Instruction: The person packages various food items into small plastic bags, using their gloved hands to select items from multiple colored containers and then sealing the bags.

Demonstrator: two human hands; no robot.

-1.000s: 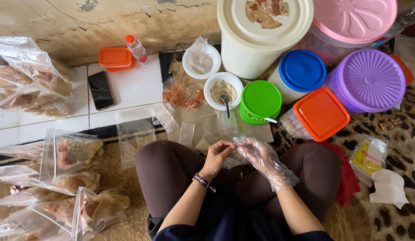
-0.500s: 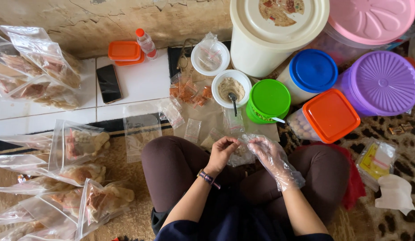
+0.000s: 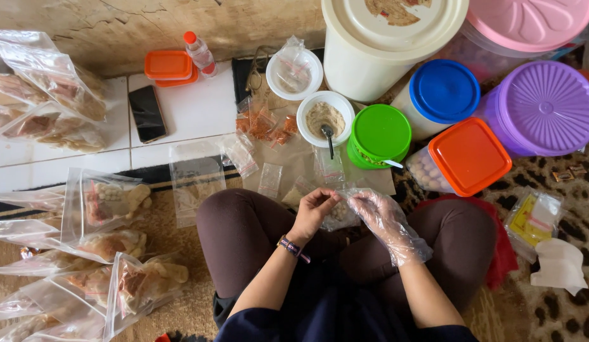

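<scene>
Two hands pinch one small clear bag above the lap.

The bare left hand [image 3: 313, 209] and the plastic-gloved right hand [image 3: 378, 214] both grip the small clear bag [image 3: 340, 214]. Ahead on the floor stand two white bowls [image 3: 325, 118], one spoon [image 3: 328, 136], six lidded tubs [image 3: 380, 134] and one phone [image 3: 147, 113].

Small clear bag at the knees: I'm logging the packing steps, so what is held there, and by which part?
Both hands hold the small clear bag by its top edge: left hand bare, right hand in a plastic glove.
</scene>
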